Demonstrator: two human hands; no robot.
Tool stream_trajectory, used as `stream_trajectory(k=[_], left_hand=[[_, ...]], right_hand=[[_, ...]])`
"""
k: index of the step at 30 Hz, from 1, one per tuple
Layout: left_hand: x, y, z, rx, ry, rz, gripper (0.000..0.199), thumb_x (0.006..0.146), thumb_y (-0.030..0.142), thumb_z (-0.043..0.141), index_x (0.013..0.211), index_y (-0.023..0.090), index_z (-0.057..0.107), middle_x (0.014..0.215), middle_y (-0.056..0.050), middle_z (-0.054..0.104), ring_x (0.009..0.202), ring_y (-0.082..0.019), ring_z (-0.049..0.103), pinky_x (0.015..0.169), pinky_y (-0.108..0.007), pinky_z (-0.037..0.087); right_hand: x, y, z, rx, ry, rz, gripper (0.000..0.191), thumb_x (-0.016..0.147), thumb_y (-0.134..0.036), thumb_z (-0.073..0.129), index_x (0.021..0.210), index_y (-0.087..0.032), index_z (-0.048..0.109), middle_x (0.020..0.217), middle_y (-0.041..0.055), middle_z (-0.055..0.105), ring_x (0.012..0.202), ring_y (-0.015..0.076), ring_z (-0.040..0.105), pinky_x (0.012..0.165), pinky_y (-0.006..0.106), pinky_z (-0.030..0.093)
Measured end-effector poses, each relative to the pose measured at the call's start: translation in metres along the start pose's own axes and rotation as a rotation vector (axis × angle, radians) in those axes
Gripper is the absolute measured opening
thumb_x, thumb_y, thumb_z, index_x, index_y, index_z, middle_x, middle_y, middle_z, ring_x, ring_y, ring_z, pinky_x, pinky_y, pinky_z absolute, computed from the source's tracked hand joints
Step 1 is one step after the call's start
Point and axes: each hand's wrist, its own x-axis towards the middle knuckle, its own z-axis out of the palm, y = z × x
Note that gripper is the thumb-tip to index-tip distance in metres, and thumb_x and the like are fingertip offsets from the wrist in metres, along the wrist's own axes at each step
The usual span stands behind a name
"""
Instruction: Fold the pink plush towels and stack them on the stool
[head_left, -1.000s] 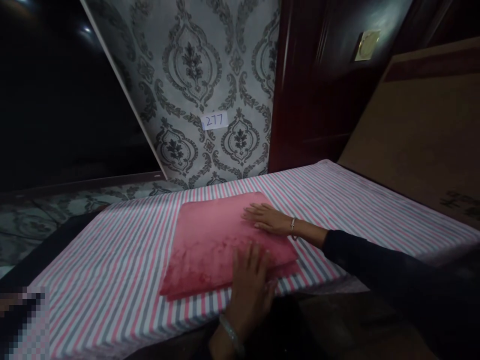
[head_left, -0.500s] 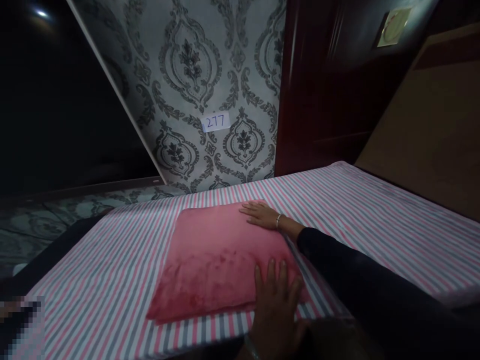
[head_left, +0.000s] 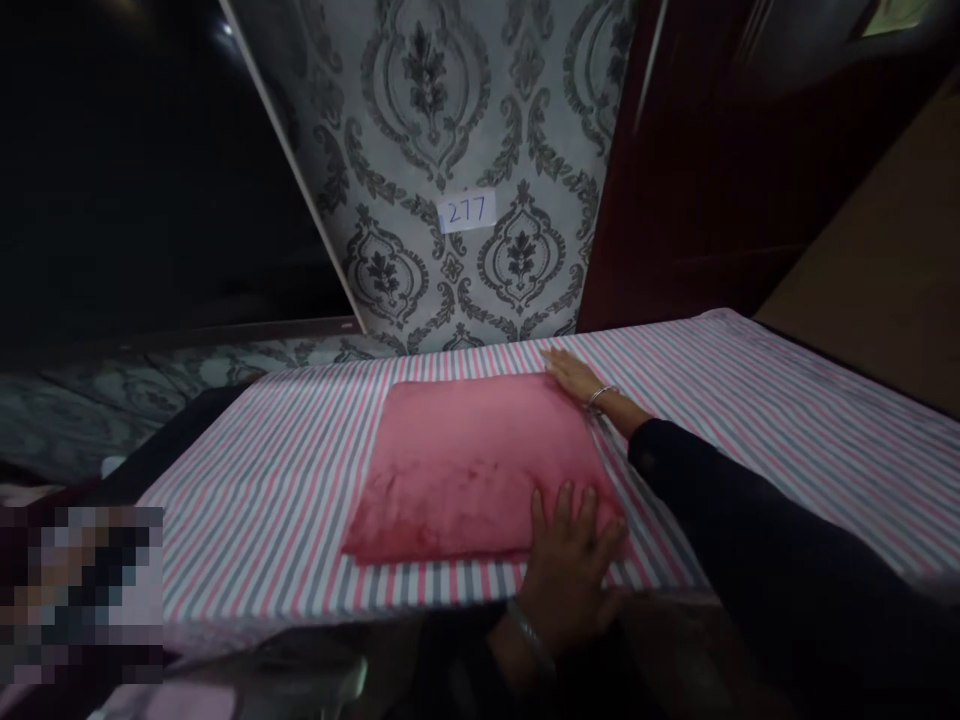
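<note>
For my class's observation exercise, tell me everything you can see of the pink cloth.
The pink cloth looks soft and plush, darker and mottled toward its near edge. It is folded into a flat, roughly four-sided stack and lies on the striped sheet. The left hand is spread over its near right part; the right hand is at its far right corner, though contact there is hard to tell.

The pink cloth (head_left: 472, 455) is partly hidden by the left hand (head_left: 566, 570); at upper left, the black panel (head_left: 142, 180) is cropped.
</note>
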Motion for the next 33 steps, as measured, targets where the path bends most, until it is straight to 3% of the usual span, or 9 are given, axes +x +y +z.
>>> stream_trajectory(k=[4,7,10,13,16,19,24,29,33], left_hand=[[0.003,0.005,0.003,-0.06,0.03,0.0,0.069,0.093,0.055,0.05,0.153,0.022,0.038,0.162,-0.017,0.028,0.149,-0.043,0.021,0.112,-0.073,0.02],[-0.004,0.007,-0.006,-0.071,0.071,-0.01,0.061,0.095,0.048,0.05,0.146,0.015,0.046,0.155,-0.017,0.041,0.148,-0.037,0.027,0.117,-0.066,0.02],[-0.024,-0.002,-0.026,-0.034,0.163,-0.039,0.045,0.097,0.033,0.047,0.136,0.013,0.055,0.144,-0.016,0.055,0.144,-0.029,0.037,0.121,-0.06,0.018],[-0.056,-0.026,-0.055,0.033,0.265,-0.118,0.037,0.097,0.021,0.043,0.13,0.014,0.059,0.14,-0.015,0.059,0.141,-0.026,0.043,0.122,-0.059,0.019],[-0.088,-0.054,-0.082,0.124,0.3,-0.259,0.038,0.097,0.017,0.04,0.13,0.015,0.059,0.138,-0.013,0.061,0.139,-0.025,0.046,0.121,-0.058,0.022],[-0.112,-0.076,-0.095,0.231,0.253,-0.415,0.04,0.097,0.022,0.044,0.134,0.012,0.056,0.144,-0.016,0.055,0.141,-0.029,0.043,0.12,-0.059,0.023],[-0.132,-0.088,-0.077,0.269,0.132,-0.455,0.049,0.094,0.035,0.055,0.138,0.013,0.053,0.147,-0.018,0.05,0.145,-0.034,0.035,0.117,-0.065,0.022],[-0.141,-0.086,-0.052,0.234,0.196,-0.482,0.054,0.091,0.038,0.057,0.14,0.016,0.051,0.142,-0.015,0.055,0.145,-0.035,0.034,0.117,-0.063,0.022],[-0.144,-0.089,-0.045,0.237,0.258,-0.459,0.061,0.09,0.038,0.057,0.147,0.017,0.046,0.153,-0.016,0.045,0.146,-0.033,0.033,0.119,-0.059,0.017]], right_hand=[[-0.059,-0.04,-0.011,0.056,0.078,-0.092,0.068,0.101,-0.061,0.02,0.156,-0.023,0.034,0.164,0.0073,0.027,0.152,0.0295,0.02,0.123,0.054,0.022],[-0.11,-0.077,-0.01,0.118,0.079,-0.216,0.063,0.102,-0.059,0.021,0.153,-0.027,0.04,0.162,0.0054,0.033,0.151,0.0267,0.024,0.122,0.053,0.025],[-0.147,-0.111,-0.003,0.156,0.078,-0.253,0.059,0.103,-0.056,0.021,0.15,-0.029,0.043,0.161,0.0056,0.034,0.151,0.0262,0.025,0.121,0.055,0.026],[-0.16,-0.144,0.005,0.157,0.04,-0.315,0.057,0.104,-0.055,0.023,0.147,-0.028,0.049,0.16,0.0081,0.036,0.15,0.0283,0.027,0.12,0.058,0.027],[-0.154,-0.181,0.012,0.175,-0.046,-0.425,0.054,0.104,-0.051,0.025,0.148,-0.029,0.047,0.16,0.0074,0.036,0.149,0.0272,0.029,0.12,0.057,0.025],[-0.136,-0.222,0.017,0.174,-0.157,-0.498,0.053,0.104,-0.047,0.027,0.152,-0.03,0.042,0.161,0.0063,0.034,0.15,0.0262,0.027,0.12,0.055,0.023],[-0.097,-0.271,0.033,0.117,-0.312,-0.6,0.055,0.103,-0.045,0.035,0.156,-0.029,0.034,0.162,0.0067,0.033,0.151,0.0261,0.024,0.121,0.053,0.018],[-0.056,-0.274,0.058,-0.033,-0.425,-0.742,0.056,0.102,-0.05,0.04,0.155,-0.03,0.036,0.162,0.0083,0.031,0.151,0.0301,0.021,0.119,0.061,0.012],[-0.012,-0.264,0.068,-0.101,-0.409,-0.767,0.059,0.102,-0.056,0.036,0.155,-0.032,0.034,0.164,0.0083,0.026,0.153,0.0327,0.014,0.117,0.066,0.01]])
